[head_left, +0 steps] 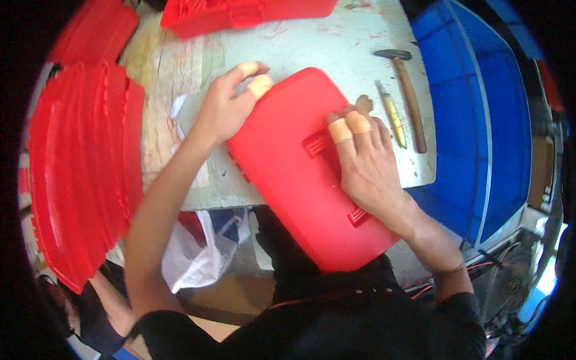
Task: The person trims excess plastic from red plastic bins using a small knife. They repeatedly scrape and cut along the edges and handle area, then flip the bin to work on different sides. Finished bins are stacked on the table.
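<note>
A large red plastic panel [294, 174] with rounded corners lies tilted across the near edge of the worn workbench [336, 51], overhanging toward my lap. My left hand [228, 108] grips its far left corner, with tape on the fingertips. My right hand [366, 168] lies flat on top of the panel beside a small raised slot, two fingers wrapped in tan tape.
A hammer [408, 96] and a slim yellow-handled tool [393, 117] lie on the bench at right. Stacked red panels [84, 174] stand at left, more red parts [240, 12] at the back. A blue bin [480, 120] sits at right, a white plastic bag [198, 258] below.
</note>
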{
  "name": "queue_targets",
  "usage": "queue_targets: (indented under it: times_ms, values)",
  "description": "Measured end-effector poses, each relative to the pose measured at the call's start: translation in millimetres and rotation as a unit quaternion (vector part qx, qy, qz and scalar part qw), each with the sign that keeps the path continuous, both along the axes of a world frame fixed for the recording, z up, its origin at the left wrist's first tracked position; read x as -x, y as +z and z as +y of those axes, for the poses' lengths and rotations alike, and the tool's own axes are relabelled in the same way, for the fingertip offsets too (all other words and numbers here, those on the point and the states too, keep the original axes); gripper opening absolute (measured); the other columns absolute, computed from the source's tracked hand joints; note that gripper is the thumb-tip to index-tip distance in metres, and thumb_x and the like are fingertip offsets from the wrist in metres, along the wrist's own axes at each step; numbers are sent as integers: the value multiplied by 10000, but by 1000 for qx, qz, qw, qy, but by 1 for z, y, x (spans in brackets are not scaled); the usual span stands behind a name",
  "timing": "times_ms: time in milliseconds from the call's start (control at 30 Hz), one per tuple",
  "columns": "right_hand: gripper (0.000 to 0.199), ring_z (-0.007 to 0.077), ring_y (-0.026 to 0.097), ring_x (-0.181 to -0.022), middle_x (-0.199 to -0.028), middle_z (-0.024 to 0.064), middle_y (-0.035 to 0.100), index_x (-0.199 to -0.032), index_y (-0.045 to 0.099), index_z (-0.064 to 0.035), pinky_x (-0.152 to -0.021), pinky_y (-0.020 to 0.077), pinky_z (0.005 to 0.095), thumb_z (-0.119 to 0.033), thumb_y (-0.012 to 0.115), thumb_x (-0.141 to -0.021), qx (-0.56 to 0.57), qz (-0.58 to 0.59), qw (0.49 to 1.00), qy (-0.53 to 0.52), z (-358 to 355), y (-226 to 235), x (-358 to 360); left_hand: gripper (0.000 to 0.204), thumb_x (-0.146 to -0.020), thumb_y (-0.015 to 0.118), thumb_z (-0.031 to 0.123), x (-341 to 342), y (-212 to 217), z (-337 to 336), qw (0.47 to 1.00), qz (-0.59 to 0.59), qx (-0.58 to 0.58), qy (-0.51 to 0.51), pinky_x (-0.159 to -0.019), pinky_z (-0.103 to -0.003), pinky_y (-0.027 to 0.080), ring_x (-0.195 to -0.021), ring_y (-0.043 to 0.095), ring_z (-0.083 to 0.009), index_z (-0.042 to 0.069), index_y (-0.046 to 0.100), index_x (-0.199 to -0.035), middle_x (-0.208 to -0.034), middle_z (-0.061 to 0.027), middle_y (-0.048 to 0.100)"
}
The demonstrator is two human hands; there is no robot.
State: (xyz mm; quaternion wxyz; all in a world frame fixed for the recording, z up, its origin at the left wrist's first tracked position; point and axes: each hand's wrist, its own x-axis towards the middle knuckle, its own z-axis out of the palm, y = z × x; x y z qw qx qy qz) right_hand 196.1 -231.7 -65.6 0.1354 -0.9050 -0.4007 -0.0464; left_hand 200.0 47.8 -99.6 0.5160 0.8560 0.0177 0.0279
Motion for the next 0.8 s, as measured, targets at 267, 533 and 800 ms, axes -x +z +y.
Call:
queue_targets:
  times_ms: [267,533,800]
  values:
    - [303,353,620,-1102,-1186,170,601,-1148,581,-65,-834,552,439,-110,698,-872,21,-18,974,-225,-70,-18,-40,261,-879,678,106,9,54,-76,918,-292,-247,-105,-947,-423,499,-1041,637,-349,32,646,-1128,-1091,-176,667]
    - [264,339,619,-957,-979,149,609,-1068,574,-18,-804,517,405,55,544,-815,-197,15,958,-210,-129,-51,-24,469,-945,504,420,-36,44,-141,865,55,-441,-232,-849,-500,536,-936,693,-396,18,712,-826,-922,-244,709]
    - [263,92,512,-801,-978,46,560,-1250,513,-14,-706,437,228,-103,554,-1006,-485,404,726,-273,-121,-62,92,517,-962,477,401,-19,15,-50,917,145,-370,27,-775,-540,550,-802,721,-391,-41,743,-926,-877,-280,709]
